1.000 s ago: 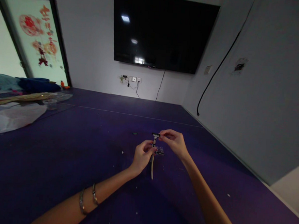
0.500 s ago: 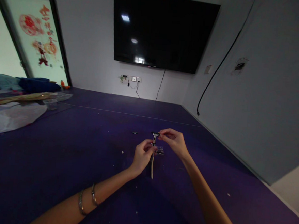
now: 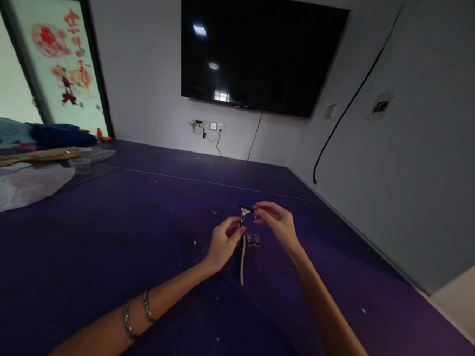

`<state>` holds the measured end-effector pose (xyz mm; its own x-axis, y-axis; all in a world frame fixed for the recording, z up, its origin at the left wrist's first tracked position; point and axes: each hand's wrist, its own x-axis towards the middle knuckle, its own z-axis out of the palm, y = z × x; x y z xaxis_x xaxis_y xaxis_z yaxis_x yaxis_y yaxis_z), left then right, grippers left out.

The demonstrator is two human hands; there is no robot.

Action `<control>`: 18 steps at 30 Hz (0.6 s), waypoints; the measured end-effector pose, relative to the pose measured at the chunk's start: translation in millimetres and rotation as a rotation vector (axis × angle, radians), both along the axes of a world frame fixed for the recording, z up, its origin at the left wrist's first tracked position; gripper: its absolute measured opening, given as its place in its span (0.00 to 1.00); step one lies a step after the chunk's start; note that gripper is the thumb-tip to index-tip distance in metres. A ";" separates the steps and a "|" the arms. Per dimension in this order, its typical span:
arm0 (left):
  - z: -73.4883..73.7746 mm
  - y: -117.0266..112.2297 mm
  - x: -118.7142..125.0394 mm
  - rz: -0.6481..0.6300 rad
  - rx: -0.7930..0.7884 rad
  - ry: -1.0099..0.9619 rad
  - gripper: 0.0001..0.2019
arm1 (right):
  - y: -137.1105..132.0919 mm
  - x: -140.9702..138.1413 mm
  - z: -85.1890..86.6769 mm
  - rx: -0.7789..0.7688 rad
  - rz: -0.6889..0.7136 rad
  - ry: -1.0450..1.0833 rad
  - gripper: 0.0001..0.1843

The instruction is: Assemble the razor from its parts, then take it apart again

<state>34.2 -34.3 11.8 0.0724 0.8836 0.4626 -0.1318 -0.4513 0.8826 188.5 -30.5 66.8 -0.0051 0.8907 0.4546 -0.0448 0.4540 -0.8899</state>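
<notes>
My left hand (image 3: 225, 241) pinches a razor (image 3: 243, 217) by its handle, with its T-shaped head uppermost. Close by the right end of that head, my right hand (image 3: 275, 222) has its thumb and fingers apart; whether a fingertip still touches the razor I cannot tell. A small clear plastic case (image 3: 253, 240) lies on the purple floor just beyond the left fingertips. A thin, pale, slightly curved strip (image 3: 242, 268) shows below the left hand. Farther off to the left rests a small dark bar (image 3: 214, 212) that looks like a blade cartridge.
Clothes (image 3: 61, 135), a flattened piece of cardboard (image 3: 35, 156) and white plastic sheeting (image 3: 25, 187) lie at the left. A television (image 3: 262, 49) hangs on the far wall above sockets (image 3: 213, 126). One black cable (image 3: 348, 104) dangles along the right wall.
The razor has tilted and shifted slightly left with my left hand. My right fingers have parted from their pinch at the razor head's end.
</notes>
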 end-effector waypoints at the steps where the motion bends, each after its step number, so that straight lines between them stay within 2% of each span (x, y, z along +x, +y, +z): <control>1: 3.9 1.4 -2.1 -0.003 0.014 0.001 0.11 | 0.9 1.3 -0.2 -0.016 -0.021 0.001 0.16; 5: 26.2 6.4 -14.2 -0.009 0.114 0.035 0.12 | 4.5 3.5 -4.8 -0.103 -0.038 -0.154 0.15; 7: 37.6 8.0 -20.8 -0.028 0.138 0.063 0.12 | 3.8 0.5 -7.4 -0.125 0.026 -0.287 0.16; 10: 49.6 9.0 -28.0 -0.165 0.091 0.084 0.13 | -1.1 -7.8 -9.2 -0.108 0.173 -0.407 0.18; 13: 53.1 9.9 -31.0 -0.302 -0.006 0.079 0.13 | -6.3 -15.3 -8.8 -0.096 0.239 -0.437 0.17; 18: 49.1 14.7 -32.5 -0.371 -0.114 -0.009 0.13 | -10.3 -23.2 -6.4 -0.103 0.235 -0.419 0.16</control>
<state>1.7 -19.6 60.9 0.3929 0.8439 0.3652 -0.2754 -0.2710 0.9224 165.4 -40.8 60.5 -0.3747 0.8839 0.2798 0.2366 0.3829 -0.8930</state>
